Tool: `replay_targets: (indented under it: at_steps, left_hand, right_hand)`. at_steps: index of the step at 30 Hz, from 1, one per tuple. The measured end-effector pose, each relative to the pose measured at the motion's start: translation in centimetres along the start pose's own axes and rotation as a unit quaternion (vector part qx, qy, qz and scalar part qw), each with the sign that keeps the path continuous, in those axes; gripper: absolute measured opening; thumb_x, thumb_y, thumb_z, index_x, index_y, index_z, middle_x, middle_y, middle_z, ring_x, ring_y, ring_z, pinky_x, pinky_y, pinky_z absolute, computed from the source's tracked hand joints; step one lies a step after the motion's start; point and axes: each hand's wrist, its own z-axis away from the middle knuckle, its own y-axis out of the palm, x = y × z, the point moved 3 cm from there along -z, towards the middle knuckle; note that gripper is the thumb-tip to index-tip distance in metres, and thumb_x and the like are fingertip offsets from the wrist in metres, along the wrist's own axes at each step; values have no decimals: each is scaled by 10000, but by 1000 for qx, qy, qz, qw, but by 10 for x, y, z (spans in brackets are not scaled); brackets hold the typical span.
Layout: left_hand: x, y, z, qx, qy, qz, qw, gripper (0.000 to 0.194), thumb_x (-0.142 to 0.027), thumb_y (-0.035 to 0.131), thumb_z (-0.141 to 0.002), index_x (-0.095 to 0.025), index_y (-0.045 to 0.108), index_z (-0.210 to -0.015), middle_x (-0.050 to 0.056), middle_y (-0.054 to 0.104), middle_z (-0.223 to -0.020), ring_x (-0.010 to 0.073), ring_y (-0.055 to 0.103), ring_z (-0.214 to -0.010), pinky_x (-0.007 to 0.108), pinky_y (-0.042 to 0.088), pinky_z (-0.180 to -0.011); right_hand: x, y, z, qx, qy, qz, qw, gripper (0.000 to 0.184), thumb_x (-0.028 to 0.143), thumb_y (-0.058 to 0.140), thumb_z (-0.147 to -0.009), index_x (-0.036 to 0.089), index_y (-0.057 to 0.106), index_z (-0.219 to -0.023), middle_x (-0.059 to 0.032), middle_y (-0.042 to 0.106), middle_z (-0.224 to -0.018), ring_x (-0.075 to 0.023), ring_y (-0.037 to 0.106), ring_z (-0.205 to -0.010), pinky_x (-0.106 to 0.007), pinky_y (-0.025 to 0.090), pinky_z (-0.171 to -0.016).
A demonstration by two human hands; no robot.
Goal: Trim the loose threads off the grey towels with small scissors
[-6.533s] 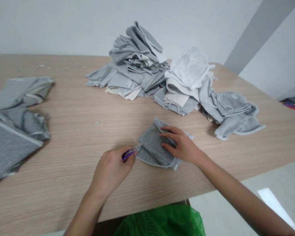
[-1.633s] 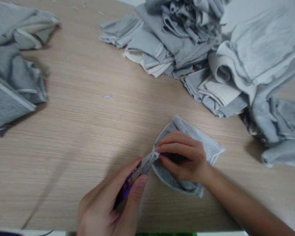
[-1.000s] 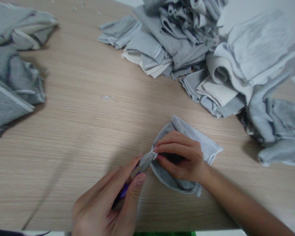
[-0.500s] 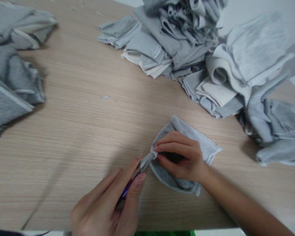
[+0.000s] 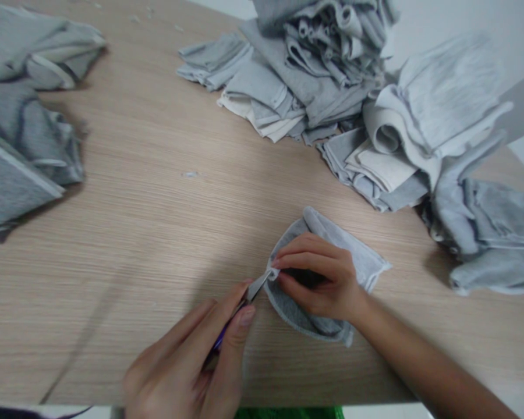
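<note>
Gripping snips (image 5: 257, 287), the left hand (image 5: 179, 366) is trimming, it seems, at the grey cloth (image 5: 365, 258) on the table (image 5: 148, 233), the right hand's (image 5: 325, 276) pinching fingers (image 5: 310, 262) apparently needing steadiness.

On our table (image 5: 135, 233), a cloth (image 5: 369, 257) lies under our right hand (image 5: 321, 273). Beyond it are piles (image 5: 271, 81); well left, a heap (image 5: 13, 174).

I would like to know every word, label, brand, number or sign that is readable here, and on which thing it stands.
There are none that can be read.
The small grey cloth, the far cloth pile and the table show no writing.
The left hand covers much of the cutting tool, so I cannot tell about marks there.
</note>
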Motion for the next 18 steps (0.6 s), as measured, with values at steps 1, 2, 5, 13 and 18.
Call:
replay_targets:
  at_steps: [1, 2, 5, 13, 18]
  left_hand:
    - [0, 0, 0, 4, -1, 0, 1000, 321, -233, 644, -914, -271, 668, -1233, -24, 756, -1117, 123, 741, -850, 215, 613, -826]
    - [1, -1, 0, 7, -1, 2, 1000, 319, -236, 648, -910, -272, 672, -1226, -27, 760, -1113, 121, 742, -845, 209, 612, -820]
    - [3, -2, 0, 1, -13, 17, 1000, 311, -251, 663, -899, -294, 687, -1207, -47, 770, -1097, 117, 747, -839, 192, 611, -798]
    - [12, -2, -3, -35, -122, 78, 989, 277, -303, 713, -866, -421, 734, -1115, -140, 784, -1037, 115, 758, -845, 171, 610, -777]
    - [17, -1, -2, -15, -128, 90, 988, 309, -316, 700, -872, -471, 715, -1139, -152, 780, -1053, 125, 764, -861, 191, 622, -785]
  right_hand:
    - [0, 0, 0, 0, 0, 0, 1000, 155, 95, 669, -851, 174, 701, -981, -82, 746, -884, -175, 703, -822, -340, 595, -729]
    - [0, 0, 0, 1, 2, 0, 1000, 155, 100, 669, -852, 178, 702, -982, -79, 746, -885, -175, 703, -821, -340, 595, -727]
    - [-1, 0, 0, 3, 7, 1, 1000, 163, 108, 673, -853, 191, 705, -990, -70, 749, -893, -175, 703, -828, -345, 598, -734]
    - [-2, 0, 2, 1, 5, -7, 1000, 170, 103, 685, -847, 171, 711, -1001, -90, 752, -914, -176, 702, -843, -346, 594, -753]
    - [-3, 1, 3, -6, 5, -7, 1000, 166, 106, 692, -844, 171, 711, -996, -87, 751, -913, -173, 701, -843, -343, 591, -758]
